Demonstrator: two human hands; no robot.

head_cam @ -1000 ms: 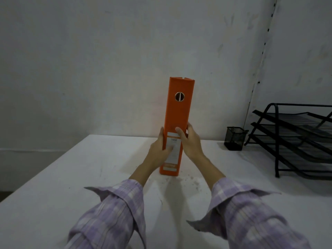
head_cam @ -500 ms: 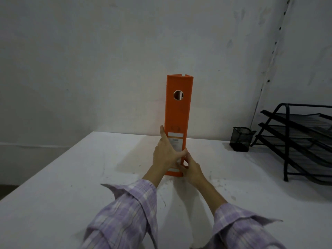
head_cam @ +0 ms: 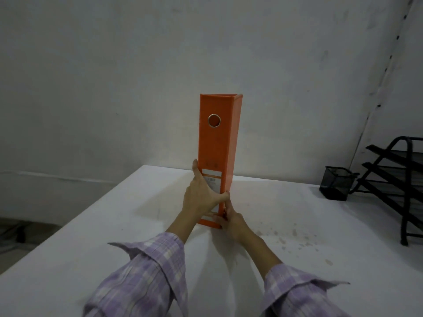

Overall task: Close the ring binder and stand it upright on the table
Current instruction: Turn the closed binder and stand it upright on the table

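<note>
An orange ring binder (head_cam: 217, 143) stands upright and closed on the white table (head_cam: 91, 236), spine toward me with a metal finger hole near the top and a white label low down. My left hand (head_cam: 202, 197) wraps the lower spine, fingers on the left side and thumb across to the right edge. My right hand (head_cam: 231, 221) grips the binder's bottom right corner at table level. Purple plaid sleeves cover both forearms.
A black mesh pen cup (head_cam: 337, 183) sits at the back right, beside a black wire tiered paper tray (head_cam: 398, 186) at the right edge. A white wall rises close behind the table. The table's left edge runs diagonally toward me.
The binder has come down onto the table and straightened from a slight tilt. My right hand slid from mid-spine to the bottom corner; my left hand stayed on the lower spine.
</note>
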